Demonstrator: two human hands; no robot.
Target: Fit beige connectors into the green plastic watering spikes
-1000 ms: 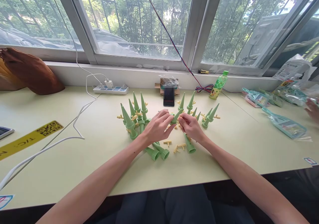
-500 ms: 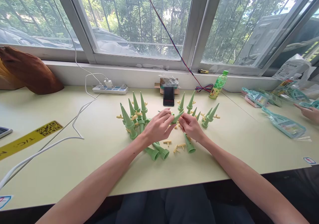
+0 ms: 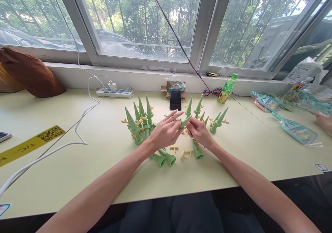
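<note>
My left hand point(image 3: 164, 132) grips a green plastic cone spike point(image 3: 184, 121) that points up and to the right. My right hand point(image 3: 199, 132) pinches at the same spike from the right; what its fingers hold there is too small to name. Several green cone spikes point(image 3: 140, 122) stand upright to the left, and more upright cones point(image 3: 216, 121) stand to the right. Three green cones point(image 3: 166, 158) lie on their sides below my hands. Small yellow T-shaped fittings point(image 3: 185, 153) are scattered among them on the pale green table point(image 3: 77, 170).
A phone point(image 3: 175, 100) leans upright behind the cones. A white power strip point(image 3: 114, 93) and its cable point(image 3: 46, 155) run across the left. A green bottle point(image 3: 227, 88) stands at back right. Blue packets point(image 3: 295, 129) and another person's hand point(image 3: 324, 121) are at far right.
My left hand's upper fingers have stretched out a little over the spike. The other person's hand at the far right has shifted slightly.
</note>
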